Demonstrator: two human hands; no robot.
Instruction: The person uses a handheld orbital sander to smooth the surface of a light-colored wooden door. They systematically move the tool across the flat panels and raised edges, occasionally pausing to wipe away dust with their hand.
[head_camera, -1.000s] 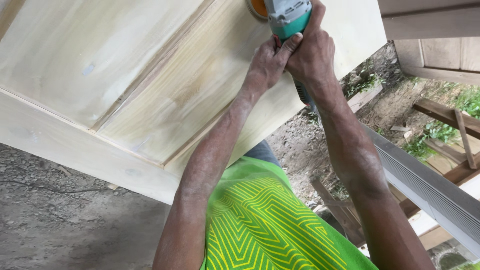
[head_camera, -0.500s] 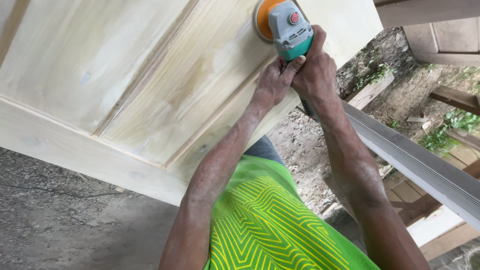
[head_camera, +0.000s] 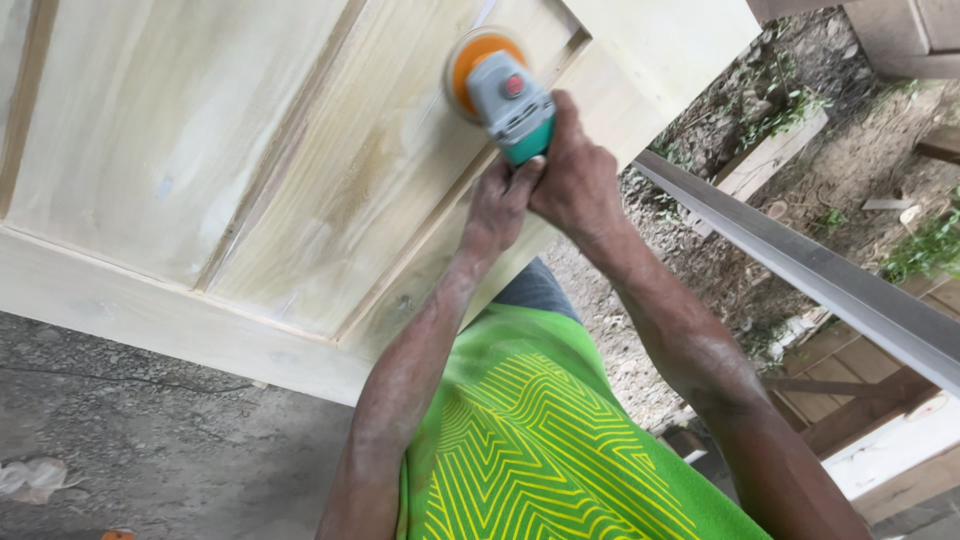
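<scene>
A pale wooden panelled door (head_camera: 200, 170) lies flat in front of me and fills the upper left. On its raised panel rests a grey and teal power sander (head_camera: 503, 92) with an orange disc. Both my hands grip the sander's teal body: my left hand (head_camera: 500, 205) from below, my right hand (head_camera: 580, 170) from the right side. My forearms are dusty, and my green patterned shirt (head_camera: 540, 440) shows at the bottom.
A grey metal bar (head_camera: 800, 270) runs diagonally on the right. Beyond it lie bare earth, weeds, wooden planks (head_camera: 770, 155) and wooden frames (head_camera: 850, 410). Grey concrete floor (head_camera: 130, 430) shows under the door at the lower left, with a crumpled plastic scrap (head_camera: 35, 478).
The sander and both hands have come down the door panel towards me and slightly left. The view has shifted with them.
</scene>
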